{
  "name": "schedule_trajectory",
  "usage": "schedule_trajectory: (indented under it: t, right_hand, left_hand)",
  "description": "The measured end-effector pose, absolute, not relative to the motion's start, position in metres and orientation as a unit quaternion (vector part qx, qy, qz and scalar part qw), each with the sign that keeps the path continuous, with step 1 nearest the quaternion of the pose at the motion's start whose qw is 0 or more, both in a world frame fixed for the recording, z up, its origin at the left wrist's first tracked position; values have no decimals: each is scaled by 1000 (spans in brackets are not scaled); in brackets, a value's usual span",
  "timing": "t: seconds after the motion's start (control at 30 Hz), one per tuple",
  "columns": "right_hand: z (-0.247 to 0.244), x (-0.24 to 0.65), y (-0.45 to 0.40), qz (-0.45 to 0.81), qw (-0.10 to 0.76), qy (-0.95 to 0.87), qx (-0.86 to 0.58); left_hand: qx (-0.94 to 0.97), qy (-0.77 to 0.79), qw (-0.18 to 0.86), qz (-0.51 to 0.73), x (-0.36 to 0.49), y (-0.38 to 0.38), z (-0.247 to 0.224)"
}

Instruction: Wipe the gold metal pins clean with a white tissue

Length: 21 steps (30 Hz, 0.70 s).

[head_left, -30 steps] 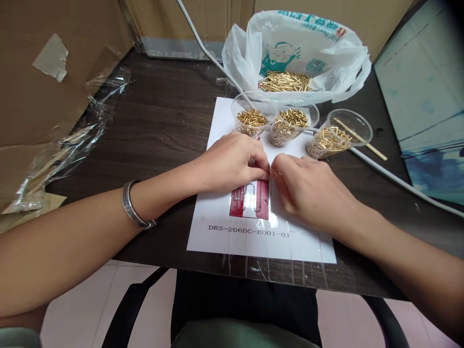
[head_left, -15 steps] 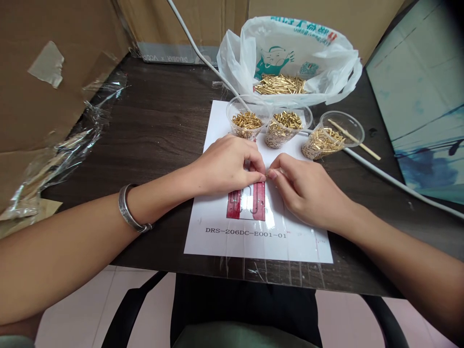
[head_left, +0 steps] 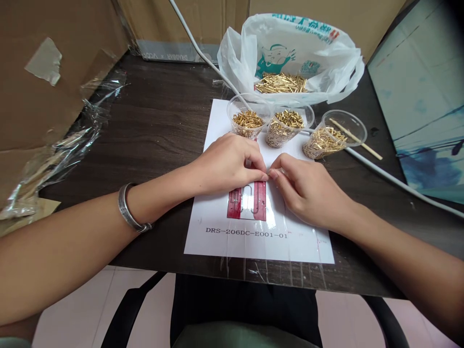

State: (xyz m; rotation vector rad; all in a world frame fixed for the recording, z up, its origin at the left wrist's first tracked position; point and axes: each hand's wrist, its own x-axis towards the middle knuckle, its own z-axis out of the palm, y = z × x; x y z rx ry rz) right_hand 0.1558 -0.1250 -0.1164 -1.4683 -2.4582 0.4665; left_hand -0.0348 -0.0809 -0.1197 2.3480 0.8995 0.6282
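My left hand (head_left: 235,162) and my right hand (head_left: 304,186) meet fingertip to fingertip over a white printed sheet (head_left: 217,241). Each is closed in a pinch between thumb and forefinger. Whatever sits between the fingertips is too small to name. Below my left hand, a red and white printed picture (head_left: 247,203) shows on the sheet, its upper part covered by the hand. Just beyond the hands stand two clear plastic cups, a left cup (head_left: 248,118) and a middle cup (head_left: 286,126), both holding small gold-coloured metal pins. A third cup (head_left: 326,137) with similar pins leans at the right.
Behind the cups a white plastic bag (head_left: 308,58) lies open with a heap of gold-coloured pins (head_left: 281,83). A thin wooden stick (head_left: 357,140) rests by the right cup. A white cable (head_left: 409,186) crosses the dark table (head_left: 155,116). Cardboard (head_left: 54,96) walls the left side.
Both hands keep their pinch at nearly the same place. The whole view has shifted very slightly; the cups, bag and sheet stay where they were.
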Motion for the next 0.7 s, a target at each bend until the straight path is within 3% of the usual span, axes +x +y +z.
schedule_trajectory:
  t: [0.7]
  right_hand:
    - [-115, 152, -126, 87, 75, -869, -482]
  left_hand:
    - [876, 321, 282, 223, -36, -79, -120]
